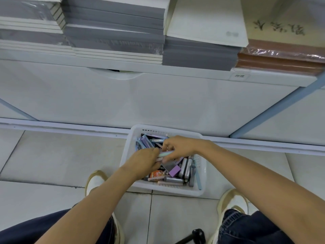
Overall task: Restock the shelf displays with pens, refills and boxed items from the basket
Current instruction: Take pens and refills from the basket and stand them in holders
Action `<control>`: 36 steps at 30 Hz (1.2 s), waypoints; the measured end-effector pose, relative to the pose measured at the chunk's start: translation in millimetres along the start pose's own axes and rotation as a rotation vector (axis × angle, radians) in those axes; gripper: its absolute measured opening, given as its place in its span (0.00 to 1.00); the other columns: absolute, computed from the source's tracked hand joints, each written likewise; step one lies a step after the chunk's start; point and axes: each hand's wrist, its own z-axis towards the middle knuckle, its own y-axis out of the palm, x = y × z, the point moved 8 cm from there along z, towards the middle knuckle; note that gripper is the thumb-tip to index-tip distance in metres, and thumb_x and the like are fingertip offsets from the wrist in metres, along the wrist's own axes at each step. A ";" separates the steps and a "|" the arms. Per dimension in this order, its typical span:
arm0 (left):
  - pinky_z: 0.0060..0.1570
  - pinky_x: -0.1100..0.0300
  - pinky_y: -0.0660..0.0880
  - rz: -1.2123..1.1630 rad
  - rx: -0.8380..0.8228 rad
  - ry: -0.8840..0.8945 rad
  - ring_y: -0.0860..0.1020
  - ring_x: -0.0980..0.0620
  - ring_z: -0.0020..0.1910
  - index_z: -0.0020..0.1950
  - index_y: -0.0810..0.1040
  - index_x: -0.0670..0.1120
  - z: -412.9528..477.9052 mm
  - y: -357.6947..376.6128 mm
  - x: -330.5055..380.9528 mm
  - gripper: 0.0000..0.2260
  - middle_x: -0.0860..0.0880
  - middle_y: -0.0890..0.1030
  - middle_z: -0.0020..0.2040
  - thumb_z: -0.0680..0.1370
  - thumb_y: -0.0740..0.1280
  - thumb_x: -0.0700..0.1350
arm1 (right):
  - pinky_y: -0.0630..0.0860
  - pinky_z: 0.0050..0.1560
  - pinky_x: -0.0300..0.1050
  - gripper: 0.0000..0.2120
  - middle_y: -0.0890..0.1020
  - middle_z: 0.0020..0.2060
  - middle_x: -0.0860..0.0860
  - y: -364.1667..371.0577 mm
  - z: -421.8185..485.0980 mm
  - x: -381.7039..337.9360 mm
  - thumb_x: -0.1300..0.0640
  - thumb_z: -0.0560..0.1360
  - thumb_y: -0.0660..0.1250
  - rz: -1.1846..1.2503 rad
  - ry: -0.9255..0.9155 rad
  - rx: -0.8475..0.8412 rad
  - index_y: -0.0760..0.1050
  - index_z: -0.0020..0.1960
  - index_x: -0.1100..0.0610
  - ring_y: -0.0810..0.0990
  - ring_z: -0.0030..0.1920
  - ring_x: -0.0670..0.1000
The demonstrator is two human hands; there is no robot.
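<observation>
A white plastic basket (199,162) stands on the tiled floor below the shelf unit, filled with several pens, refills and small boxes. A purple box (174,170) and grey pen tubes (184,167) lie at its right side. Both hands reach into the basket. My left hand (143,160) grips one end of a bundle of pastel pens (166,153). My right hand (177,147) curls over the same bundle from above, fingers round it. The items under the hands are hidden.
White shelf front (158,95) rises behind the basket, with stacks of grey notebooks (114,29) and brown wrapped books (281,57) on top. My shoes (95,182) stand either side of the basket. A black object (197,235) lies on the floor near my right foot.
</observation>
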 end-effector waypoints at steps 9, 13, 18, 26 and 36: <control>0.41 0.59 0.72 -0.112 0.035 -0.127 0.79 0.48 0.44 0.55 0.75 0.47 -0.7 5.0 -12.8 0.10 0.48 0.82 0.47 0.76 0.66 0.49 | 0.64 0.29 0.31 0.12 0.77 0.26 0.41 13.9 19.9 3.8 0.46 0.73 0.73 0.071 -0.027 -0.018 0.76 0.44 0.54 0.69 0.25 0.38; 0.41 0.56 0.74 -0.180 0.065 -0.137 0.79 0.47 0.42 0.58 0.76 0.46 -2.6 12.6 -21.3 0.11 0.46 0.82 0.45 0.77 0.65 0.47 | 0.78 0.42 0.42 0.22 0.84 0.44 0.47 12.1 20.1 15.7 0.38 0.72 0.69 0.314 0.031 -0.013 0.73 0.58 0.51 0.82 0.39 0.42; 0.35 0.57 0.73 -0.337 0.055 -0.370 0.77 0.49 0.35 0.44 0.74 0.48 -4.0 30.9 -51.8 0.08 0.50 0.77 0.36 0.79 0.65 0.51 | 0.75 0.43 0.45 0.18 0.83 0.43 0.54 -19.7 -3.4 75.4 0.45 0.81 0.58 0.282 0.224 0.450 0.77 0.48 0.58 0.82 0.43 0.56; 0.31 0.60 0.69 -0.568 -0.002 -0.426 0.73 0.55 0.30 0.44 0.74 0.50 5.5 55.2 -44.7 0.10 0.51 0.76 0.33 0.79 0.63 0.55 | 0.74 0.50 0.46 0.33 0.71 0.63 0.56 44.3 -17.9 100.4 0.43 0.73 0.70 -0.215 0.378 0.323 0.63 0.69 0.59 0.76 0.56 0.55; 0.31 0.61 0.68 -0.576 -0.011 -0.454 0.72 0.53 0.30 0.42 0.74 0.47 -0.8 59.8 -42.9 0.13 0.51 0.75 0.32 0.79 0.64 0.55 | 0.73 0.47 0.43 0.13 0.78 0.51 0.54 61.9 -15.3 115.8 0.54 0.72 0.74 0.102 0.375 0.410 0.75 0.53 0.58 0.76 0.47 0.51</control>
